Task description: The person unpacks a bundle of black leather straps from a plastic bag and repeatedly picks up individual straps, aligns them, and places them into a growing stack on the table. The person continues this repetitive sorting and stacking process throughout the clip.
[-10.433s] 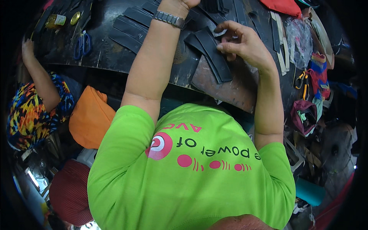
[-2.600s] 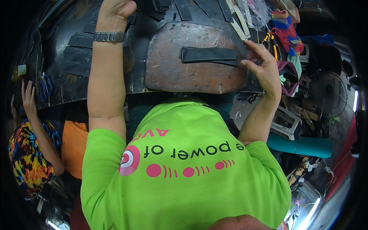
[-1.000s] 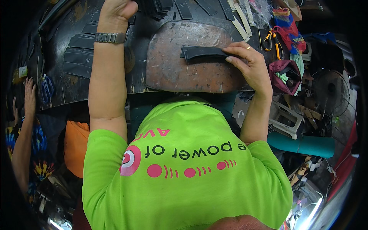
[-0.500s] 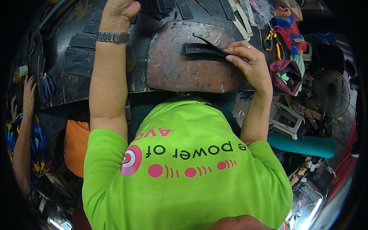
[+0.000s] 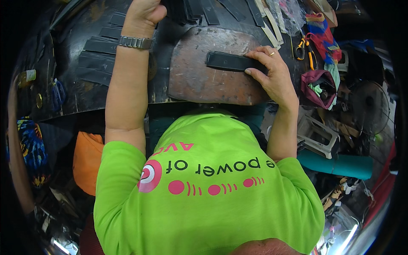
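Observation:
My right hand (image 5: 275,68) pinches the right end of a stack of black strips (image 5: 225,61), thumb on the near edge and fingers on the far edge. The strips look like thin leather and lie flat over a worn brown board (image 5: 197,87) on the dark table. My left hand (image 5: 145,12), with a metal watch below it, reaches to the top edge beside a pile of black strips (image 5: 182,12). Its thumb shows, but its fingers are cut off by the frame, so what it holds is hidden.
More black strips (image 5: 95,61) lie in rows left of my left forearm. Pale flat strips (image 5: 272,32), orange-and-black-handled scissors (image 5: 300,50) and a maroon pouch (image 5: 312,91) are at the right. Blue-handled scissors (image 5: 58,94) lie far left, near another person's arm (image 5: 15,127).
The strips in my right hand were fanned, with one curling up; now they lie together in a flat stack. The other person's hand at the left has left the table edge.

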`<state>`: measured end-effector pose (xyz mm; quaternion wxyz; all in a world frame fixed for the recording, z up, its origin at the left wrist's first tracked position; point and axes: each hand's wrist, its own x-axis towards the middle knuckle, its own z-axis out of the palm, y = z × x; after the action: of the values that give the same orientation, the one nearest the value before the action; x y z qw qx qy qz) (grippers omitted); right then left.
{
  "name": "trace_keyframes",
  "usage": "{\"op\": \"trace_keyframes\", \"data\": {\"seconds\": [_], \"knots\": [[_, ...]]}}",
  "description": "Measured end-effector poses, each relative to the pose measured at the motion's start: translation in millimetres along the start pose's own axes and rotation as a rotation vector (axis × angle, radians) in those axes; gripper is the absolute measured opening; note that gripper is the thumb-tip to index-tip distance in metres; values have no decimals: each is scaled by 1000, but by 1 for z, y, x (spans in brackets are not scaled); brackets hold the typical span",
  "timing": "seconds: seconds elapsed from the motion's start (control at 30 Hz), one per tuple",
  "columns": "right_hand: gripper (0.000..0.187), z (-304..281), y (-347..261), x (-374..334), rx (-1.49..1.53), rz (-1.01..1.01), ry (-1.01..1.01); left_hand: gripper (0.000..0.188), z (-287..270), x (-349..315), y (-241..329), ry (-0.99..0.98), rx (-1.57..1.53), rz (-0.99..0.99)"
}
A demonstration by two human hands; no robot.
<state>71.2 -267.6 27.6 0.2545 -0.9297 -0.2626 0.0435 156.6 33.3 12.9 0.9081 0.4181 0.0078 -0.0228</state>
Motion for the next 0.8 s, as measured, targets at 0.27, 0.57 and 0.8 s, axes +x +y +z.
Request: {"op": "trace_keyframes", "data": {"seconds": [0.27,0.57,0.8], "knots": [[33,3,3,5,167,14,11,14,11,-2,-11,-31,31,-41],[26,-11,31,15,315,85,-37,22,10,2,-32,-77,-87,-255],[26,-19,32,31,0,17,96,29,14,-1,-42,-156,-108,-216]]}}
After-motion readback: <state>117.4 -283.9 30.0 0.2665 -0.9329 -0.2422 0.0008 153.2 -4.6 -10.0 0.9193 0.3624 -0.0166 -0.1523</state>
